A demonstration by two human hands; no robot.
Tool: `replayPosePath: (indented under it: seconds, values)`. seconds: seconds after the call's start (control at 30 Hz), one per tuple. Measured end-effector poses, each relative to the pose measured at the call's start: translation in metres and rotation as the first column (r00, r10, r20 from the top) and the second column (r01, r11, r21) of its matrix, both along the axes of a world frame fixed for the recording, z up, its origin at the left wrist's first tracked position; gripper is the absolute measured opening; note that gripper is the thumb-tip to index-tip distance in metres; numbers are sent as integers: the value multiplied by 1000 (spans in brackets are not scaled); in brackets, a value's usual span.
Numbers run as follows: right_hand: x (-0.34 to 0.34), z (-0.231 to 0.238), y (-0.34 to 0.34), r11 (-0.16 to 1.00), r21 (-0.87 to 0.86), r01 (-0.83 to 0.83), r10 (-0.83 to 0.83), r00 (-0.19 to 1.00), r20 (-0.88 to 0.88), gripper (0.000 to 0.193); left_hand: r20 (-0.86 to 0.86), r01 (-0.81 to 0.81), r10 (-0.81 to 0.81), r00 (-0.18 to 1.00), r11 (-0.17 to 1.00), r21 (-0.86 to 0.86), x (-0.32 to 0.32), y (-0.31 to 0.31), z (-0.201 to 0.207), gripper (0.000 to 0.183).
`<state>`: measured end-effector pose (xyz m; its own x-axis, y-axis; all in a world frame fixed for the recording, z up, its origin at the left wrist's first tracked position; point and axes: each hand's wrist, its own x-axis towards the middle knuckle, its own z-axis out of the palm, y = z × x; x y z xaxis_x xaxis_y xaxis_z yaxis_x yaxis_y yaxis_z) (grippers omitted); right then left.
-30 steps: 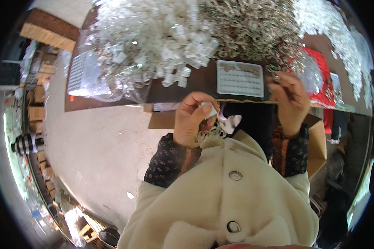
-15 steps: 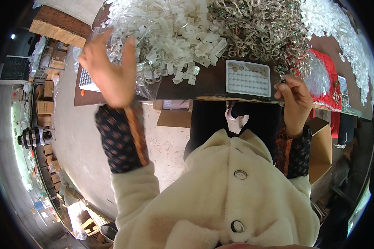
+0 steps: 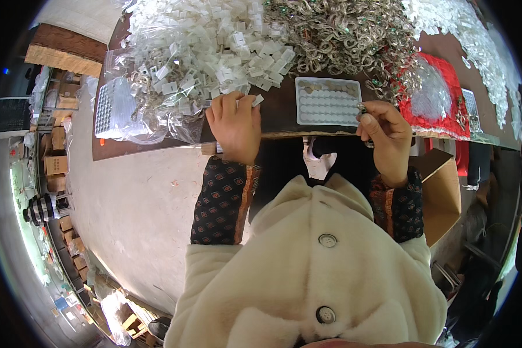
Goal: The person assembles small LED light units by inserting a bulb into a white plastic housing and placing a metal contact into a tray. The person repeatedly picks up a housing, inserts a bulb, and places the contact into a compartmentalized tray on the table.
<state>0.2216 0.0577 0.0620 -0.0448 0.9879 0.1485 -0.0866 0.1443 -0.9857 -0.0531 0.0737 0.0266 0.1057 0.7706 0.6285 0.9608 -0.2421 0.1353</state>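
My left hand (image 3: 236,124) is at the table's front edge, its fingers closed on a small white plastic piece (image 3: 257,101) that shows at the fingertips. It is just below a heap of similar white plastic pieces (image 3: 232,52). My right hand (image 3: 387,139) pinches a small shiny, smoky-clear looped band (image 3: 361,109) between thumb and forefinger; the rest of the band is hidden by the hand. Between my hands lies a shallow white tray (image 3: 329,122) with rows of hollows, and small brownish discs sit in its upper rows. Behind it is a pile of tangled looped bands (image 3: 342,40).
A clear plastic bag (image 3: 185,130) and a tray of small round pieces (image 3: 111,107) lie at the table's left. Red fabric (image 3: 441,69) with clear plastic rests at the right, beside more white pieces (image 3: 475,40). An open cardboard box (image 3: 446,197) stands below.
My left hand has come from over the clear bag rightward to the table's front edge, and now has the white piece. My right hand still pinches the band; the whole view has shifted slightly.
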Motion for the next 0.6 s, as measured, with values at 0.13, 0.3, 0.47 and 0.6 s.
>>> replayPosePath:
  seconds: [0.13, 0.3, 0.47, 0.6]
  values:
    - [-13, 5, -7, 995, -61, -83, 80, 996, -39, 18, 480, 281, -220, 849, 958, -58, 16, -16, 16, 25]
    - [-35, 10, -18, 974, -70, -215, 200, 963, -178, 19, 768, 551, -310, 560, 832, -66, 43, -50, 36, 33]
    - [-48, 5, -29, 981, 113, -159, 179, 963, -201, 18, 936, 636, -227, 268, 771, 5, 53, -59, 38, 31]
    - [-52, -4, -33, 964, 253, -77, 107, 989, -106, 17, 994, 663, -103, -36, 742, 101, 60, -64, 29, 34]
